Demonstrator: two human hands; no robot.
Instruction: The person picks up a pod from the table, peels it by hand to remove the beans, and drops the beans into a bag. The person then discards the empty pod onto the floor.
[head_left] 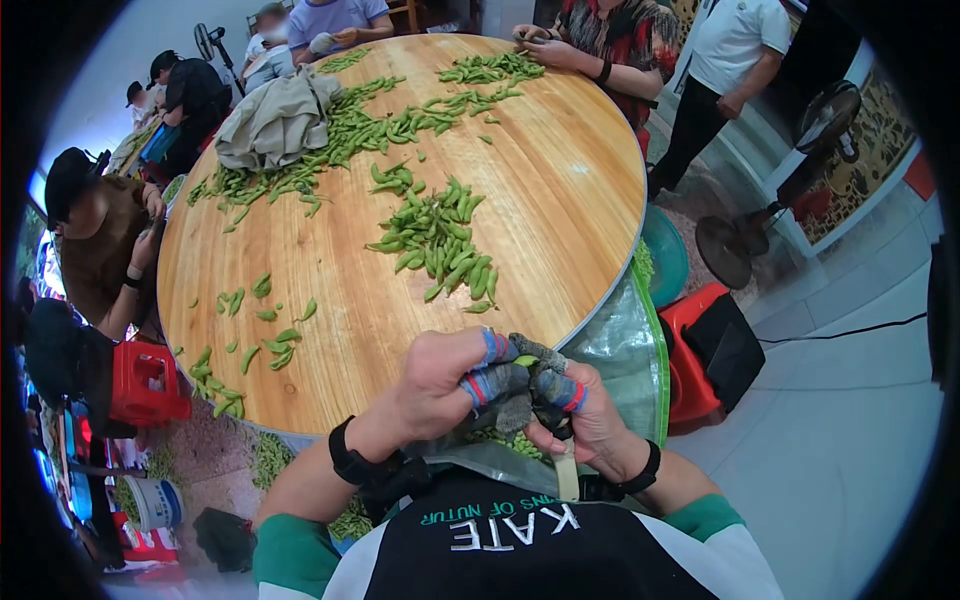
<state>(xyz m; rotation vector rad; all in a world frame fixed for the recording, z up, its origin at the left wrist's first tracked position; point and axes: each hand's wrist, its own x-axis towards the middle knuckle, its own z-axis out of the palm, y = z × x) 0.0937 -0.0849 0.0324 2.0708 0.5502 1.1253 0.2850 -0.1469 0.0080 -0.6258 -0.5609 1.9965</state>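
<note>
Fingers of the left hand [440, 372] and right hand [592, 412] are curled narrow, a green pod [525, 361] being held between them at the near edge of the round table [560, 200]; loose pods [440, 238] are heaped inward of that edge, and a grey cloth [275, 122] is laid by the far left edge

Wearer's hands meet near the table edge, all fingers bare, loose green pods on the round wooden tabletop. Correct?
No, not all bare: the head view shows blue-grey coverings on fingers of the left hand and right hand. The rest stands: hands together near the edge, loose green pods on the round wooden tabletop.
</note>
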